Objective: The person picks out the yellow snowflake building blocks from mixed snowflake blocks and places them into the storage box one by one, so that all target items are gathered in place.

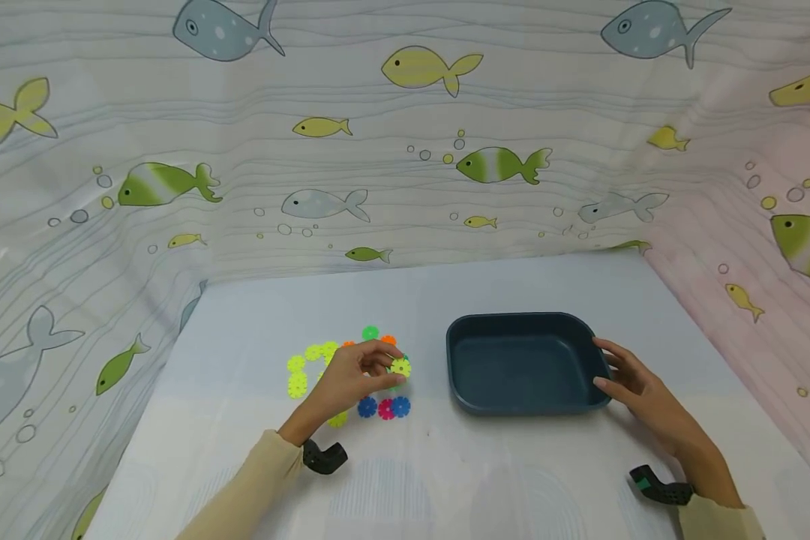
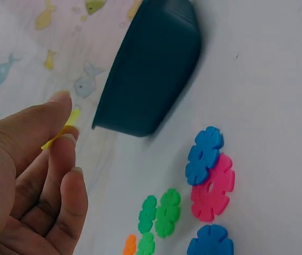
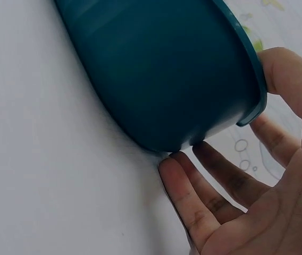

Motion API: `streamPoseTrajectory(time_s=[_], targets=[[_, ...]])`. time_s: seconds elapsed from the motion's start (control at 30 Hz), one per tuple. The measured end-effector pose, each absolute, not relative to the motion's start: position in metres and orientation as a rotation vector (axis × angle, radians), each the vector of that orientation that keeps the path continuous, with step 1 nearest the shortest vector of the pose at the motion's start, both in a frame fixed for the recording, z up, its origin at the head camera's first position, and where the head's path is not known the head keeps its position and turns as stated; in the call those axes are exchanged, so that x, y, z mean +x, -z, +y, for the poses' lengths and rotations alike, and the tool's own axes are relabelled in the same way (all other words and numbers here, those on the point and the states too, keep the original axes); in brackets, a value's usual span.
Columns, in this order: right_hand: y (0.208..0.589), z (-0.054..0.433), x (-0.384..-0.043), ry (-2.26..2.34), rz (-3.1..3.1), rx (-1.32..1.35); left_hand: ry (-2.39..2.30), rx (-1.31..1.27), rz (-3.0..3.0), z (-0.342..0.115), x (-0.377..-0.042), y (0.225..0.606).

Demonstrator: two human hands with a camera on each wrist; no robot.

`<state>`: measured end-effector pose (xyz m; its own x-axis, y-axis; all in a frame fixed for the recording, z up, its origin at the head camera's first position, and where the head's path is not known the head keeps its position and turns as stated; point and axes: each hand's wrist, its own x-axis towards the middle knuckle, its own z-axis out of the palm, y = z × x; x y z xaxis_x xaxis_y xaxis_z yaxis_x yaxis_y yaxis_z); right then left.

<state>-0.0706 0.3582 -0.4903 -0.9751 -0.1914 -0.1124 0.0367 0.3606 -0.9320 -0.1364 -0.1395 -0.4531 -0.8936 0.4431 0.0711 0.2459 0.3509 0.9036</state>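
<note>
My left hand (image 1: 351,375) pinches a yellow flower-shaped plastic disc (image 1: 401,367) between thumb and fingertips, raised over the other discs. Seen edge-on in the left wrist view, the yellow disc (image 2: 60,129) shows partly, with the rest hidden by the fingers. A dark teal rectangular tray (image 1: 523,371) stands on the table to the right, with nothing in it. At the tray's right end, my right hand (image 1: 648,397) holds it: the thumb (image 3: 284,69) lies at the rim and the fingers (image 3: 185,194) touch the outer wall near its base.
Below and around the left hand lie several loose discs: yellow discs (image 1: 297,385) at the left, a green disc (image 1: 370,332) at the back, and blue discs (image 1: 367,407) beside a pink disc (image 2: 213,188) in front. A fish-patterned curtain (image 1: 405,150) hangs behind the white table (image 1: 445,480).
</note>
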Motion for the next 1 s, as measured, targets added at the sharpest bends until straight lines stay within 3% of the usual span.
streamPoseTrajectory(time_s=[0.6, 1.0], targets=[[0.487, 0.354, -0.069, 1.654, 2.438, -0.133, -1.603, 0.665, 2.392, -0.103, -0.140, 0.443], [0.490, 0.354, -0.068, 1.673, 2.428, -0.125, -1.610, 0.820, 2.334, -0.067, -0.149, 0.438]])
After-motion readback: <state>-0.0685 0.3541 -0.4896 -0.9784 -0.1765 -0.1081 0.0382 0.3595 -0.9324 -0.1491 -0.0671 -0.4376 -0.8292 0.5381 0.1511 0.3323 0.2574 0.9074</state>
